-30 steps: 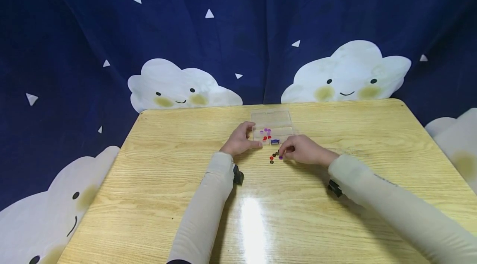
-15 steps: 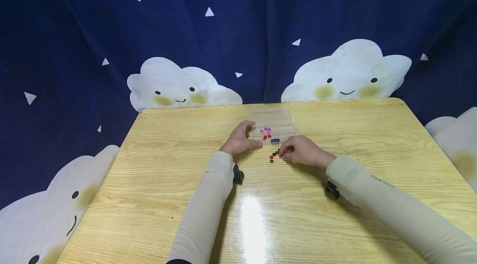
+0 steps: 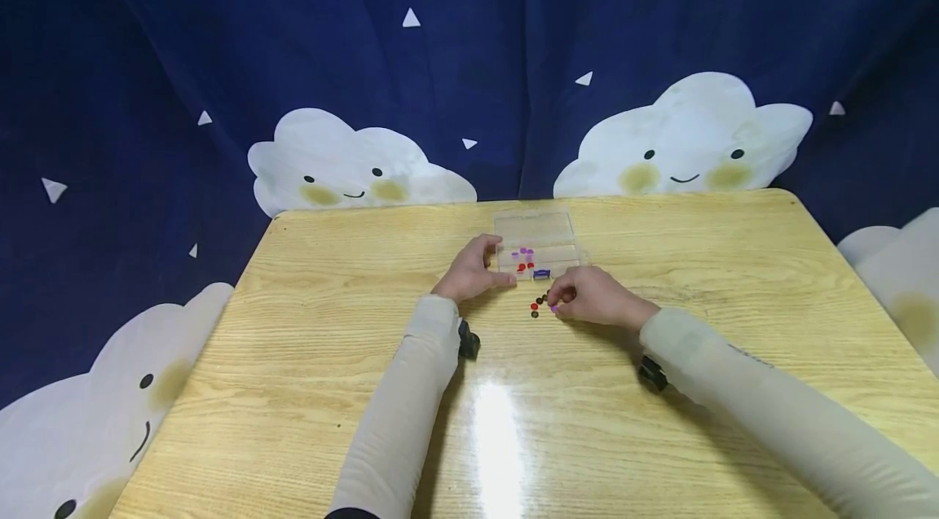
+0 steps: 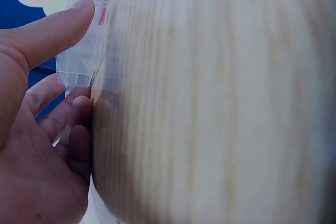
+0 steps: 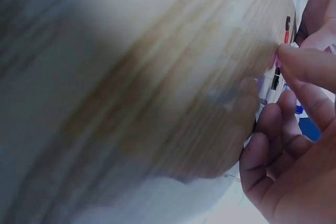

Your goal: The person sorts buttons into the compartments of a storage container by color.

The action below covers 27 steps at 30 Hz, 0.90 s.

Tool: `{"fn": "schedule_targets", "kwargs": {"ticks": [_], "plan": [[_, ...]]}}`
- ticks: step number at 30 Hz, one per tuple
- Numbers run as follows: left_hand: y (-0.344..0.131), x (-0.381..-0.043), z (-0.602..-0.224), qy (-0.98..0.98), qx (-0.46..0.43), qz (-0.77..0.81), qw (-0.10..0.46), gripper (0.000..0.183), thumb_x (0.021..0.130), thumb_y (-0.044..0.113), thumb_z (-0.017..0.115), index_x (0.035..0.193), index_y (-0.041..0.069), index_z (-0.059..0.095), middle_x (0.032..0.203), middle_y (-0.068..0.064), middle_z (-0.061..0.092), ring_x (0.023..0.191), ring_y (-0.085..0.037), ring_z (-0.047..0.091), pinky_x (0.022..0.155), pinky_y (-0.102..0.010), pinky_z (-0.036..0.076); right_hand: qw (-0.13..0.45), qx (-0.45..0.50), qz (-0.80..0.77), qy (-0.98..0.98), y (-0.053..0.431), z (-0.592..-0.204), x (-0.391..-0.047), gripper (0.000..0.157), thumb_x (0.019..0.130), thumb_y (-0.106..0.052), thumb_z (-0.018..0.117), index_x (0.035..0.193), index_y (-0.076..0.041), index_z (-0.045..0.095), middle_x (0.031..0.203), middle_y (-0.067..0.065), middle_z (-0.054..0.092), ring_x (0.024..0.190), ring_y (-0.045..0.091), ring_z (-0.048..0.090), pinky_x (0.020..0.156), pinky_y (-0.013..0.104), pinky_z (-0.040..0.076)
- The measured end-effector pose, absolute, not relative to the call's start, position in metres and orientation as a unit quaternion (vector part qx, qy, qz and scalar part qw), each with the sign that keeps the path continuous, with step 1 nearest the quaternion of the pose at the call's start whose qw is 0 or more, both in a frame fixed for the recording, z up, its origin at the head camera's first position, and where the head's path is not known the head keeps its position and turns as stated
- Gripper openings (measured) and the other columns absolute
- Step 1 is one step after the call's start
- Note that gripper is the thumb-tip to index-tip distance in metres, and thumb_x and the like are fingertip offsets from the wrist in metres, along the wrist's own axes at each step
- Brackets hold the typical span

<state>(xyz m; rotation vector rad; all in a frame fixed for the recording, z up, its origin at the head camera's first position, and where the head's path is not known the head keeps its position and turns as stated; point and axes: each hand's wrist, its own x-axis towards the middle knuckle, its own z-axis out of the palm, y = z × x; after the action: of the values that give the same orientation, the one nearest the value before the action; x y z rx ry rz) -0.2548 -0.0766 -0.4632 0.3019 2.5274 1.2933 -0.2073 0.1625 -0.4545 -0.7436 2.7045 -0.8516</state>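
A clear plastic box (image 3: 535,227) lies with its lid open toward the back of the table. My left hand (image 3: 469,270) grips its left side, thumb at the front corner and fingers around the far side. Several purple discs (image 3: 524,251) and red discs (image 3: 522,267) are inside, and a blue clasp (image 3: 541,274) marks the front edge. In front of the box, my right hand (image 3: 596,296) pinches a small purple disc (image 3: 554,309) between thumb and index finger, low at the tabletop. Beside these fingertips several dark discs (image 3: 540,301) and one red disc (image 3: 534,307) form a short curved row.
The wooden table (image 3: 308,372) stretches around both forearms, with its back edge just behind the box. Behind it hangs a dark blue curtain (image 3: 440,79) with white cloud shapes. A black wrist camera (image 3: 468,341) sits under the left cuff.
My right fingers and the purple disc have shifted very slightly toward me relative to the row. The left hand stays on the box, and the head view has tilted down a little.
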Motion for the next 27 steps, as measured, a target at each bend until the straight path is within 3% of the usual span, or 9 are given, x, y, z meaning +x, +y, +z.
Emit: {"fn": "schedule_targets", "kwargs": {"ticks": [17, 27], "plan": [[-0.0760, -0.2554, -0.4616, 0.877, 0.104, 0.448, 0.140, 0.078, 0.083, 0.022, 0.081, 0.149, 0.015, 0.040, 0.144, -0.009, 0.050, 0.117, -0.026, 0.049, 0.103, -0.042, 0.043, 0.124, -0.233, -0.298, 0.917, 0.1597, -0.4496, -0.2082, 0.007, 0.084, -0.008, 0.076, 0.086, -0.014, 0.079, 0.089, 0.001, 0.073, 0.080, 0.011, 0.055, 0.074, 0.029, 0.047], [-0.0760, -0.2543, -0.4615, 0.876, 0.102, 0.450, 0.142, 0.078, 0.083, 0.022, 0.081, 0.150, 0.015, 0.040, 0.143, -0.009, 0.051, 0.114, -0.026, 0.049, 0.101, -0.042, 0.043, 0.134, -0.224, -0.295, 0.919, 0.1587, -0.4474, -0.2058, 0.010, 0.083, -0.005, 0.076, 0.077, -0.014, 0.075, 0.083, 0.001, 0.066, 0.078, 0.012, 0.052, 0.073, 0.028, 0.043]]}}
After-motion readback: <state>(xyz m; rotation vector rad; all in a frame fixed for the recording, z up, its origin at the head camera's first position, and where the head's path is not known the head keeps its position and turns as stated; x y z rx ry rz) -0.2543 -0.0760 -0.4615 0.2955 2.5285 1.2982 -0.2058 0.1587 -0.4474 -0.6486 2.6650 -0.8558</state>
